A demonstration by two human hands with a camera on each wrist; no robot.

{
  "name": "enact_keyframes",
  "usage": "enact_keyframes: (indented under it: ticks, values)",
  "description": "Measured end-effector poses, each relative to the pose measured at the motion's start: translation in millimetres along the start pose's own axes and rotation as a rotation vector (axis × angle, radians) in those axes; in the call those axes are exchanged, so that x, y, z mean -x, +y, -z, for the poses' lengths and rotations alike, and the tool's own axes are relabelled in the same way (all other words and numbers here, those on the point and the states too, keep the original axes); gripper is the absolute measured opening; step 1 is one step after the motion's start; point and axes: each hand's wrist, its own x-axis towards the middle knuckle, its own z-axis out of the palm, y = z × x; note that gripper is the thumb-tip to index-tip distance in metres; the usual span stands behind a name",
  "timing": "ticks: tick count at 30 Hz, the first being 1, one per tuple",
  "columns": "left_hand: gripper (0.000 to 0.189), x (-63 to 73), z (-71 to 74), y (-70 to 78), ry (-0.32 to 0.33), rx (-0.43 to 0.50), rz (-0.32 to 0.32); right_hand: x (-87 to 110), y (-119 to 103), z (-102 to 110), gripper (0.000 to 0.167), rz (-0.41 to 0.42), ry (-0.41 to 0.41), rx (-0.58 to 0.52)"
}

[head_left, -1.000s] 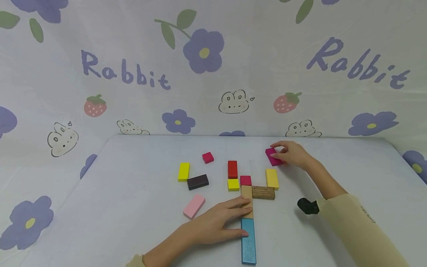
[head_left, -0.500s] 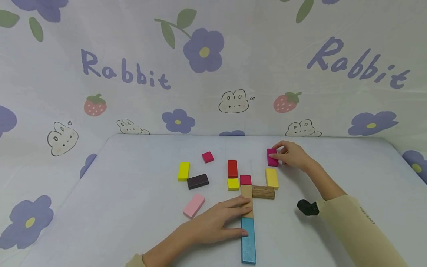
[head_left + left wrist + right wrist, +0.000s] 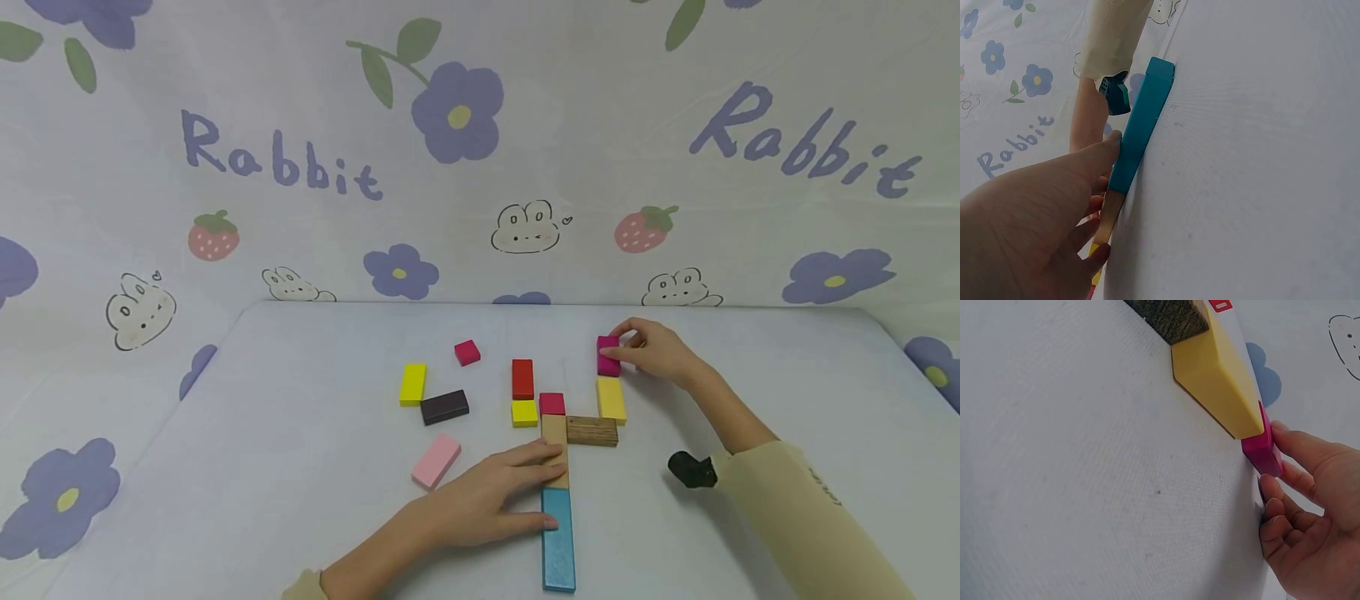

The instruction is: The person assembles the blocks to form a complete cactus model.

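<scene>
At the back right of the table, my right hand (image 3: 657, 353) pinches a magenta block (image 3: 1262, 449) between thumb and fingers. The magenta block lies just behind the pale yellow block (image 3: 1219, 381), close to its far end. That yellow block meets a brown wood-grain block (image 3: 592, 431), which extends right from the tan block (image 3: 554, 429). My left hand (image 3: 480, 504) rests with spread fingers on the tan block, its thumb on the blue block (image 3: 558, 554). Tan and blue stand end to end in one line. A small crimson block (image 3: 552, 404) touches the tan block's far end.
Left of the line are a red block (image 3: 522, 379) and a small yellow block (image 3: 524, 413). Farther left lie a bright yellow block (image 3: 413, 384), a black block (image 3: 445, 407), a pink block (image 3: 437, 462) and a small crimson cube (image 3: 467, 352). A patterned cloth (image 3: 585, 117) rises behind.
My right hand has turned the magenta block from a slant to straight, then shifted it slightly nearer the pale yellow block. My left hand has stayed in place.
</scene>
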Motion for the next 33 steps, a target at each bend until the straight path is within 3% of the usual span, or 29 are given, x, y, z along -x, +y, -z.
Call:
enact_keyframes:
  ticks: [33]
  values:
    - [0.064,0.8,-0.2,0.0,-0.007,0.002,0.012,5.0,5.2,-4.1,0.046,0.034,0.009,-0.016]
